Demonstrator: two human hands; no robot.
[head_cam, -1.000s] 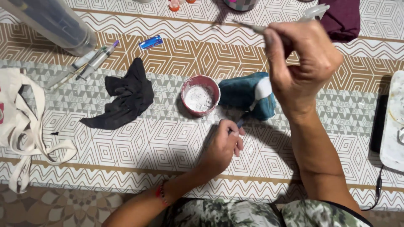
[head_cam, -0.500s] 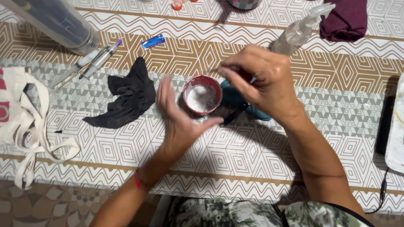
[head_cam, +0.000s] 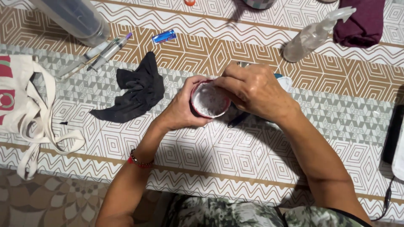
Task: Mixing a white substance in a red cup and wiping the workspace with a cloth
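A small round red-rimmed bowl point(head_cam: 208, 100) with white powdery stuff inside sits low over the patterned mat, in the middle of the head view. My left hand point(head_cam: 182, 110) wraps around its left side and holds it. My right hand point(head_cam: 254, 90) rests over the bowl's right rim with fingertips at the edge; whether it grips a thin tool is hidden. A dark stick-like item point(head_cam: 238, 120) lies just under my right hand. A teal and white cloth point(head_cam: 285, 82) peeks out behind that hand.
A crumpled black cloth point(head_cam: 136, 90) lies left of the bowl. Farther left is a cream tote bag point(head_cam: 23, 96). Pens point(head_cam: 105, 52), a clear container point(head_cam: 73, 17), a small blue item point(head_cam: 164, 36), a spray bottle point(head_cam: 313, 35) and a maroon cloth point(head_cam: 362, 21) line the far side.
My right hand came down from a raised position to the bowl's rim. My left hand moved from the mat up to the bowl and closed around it.
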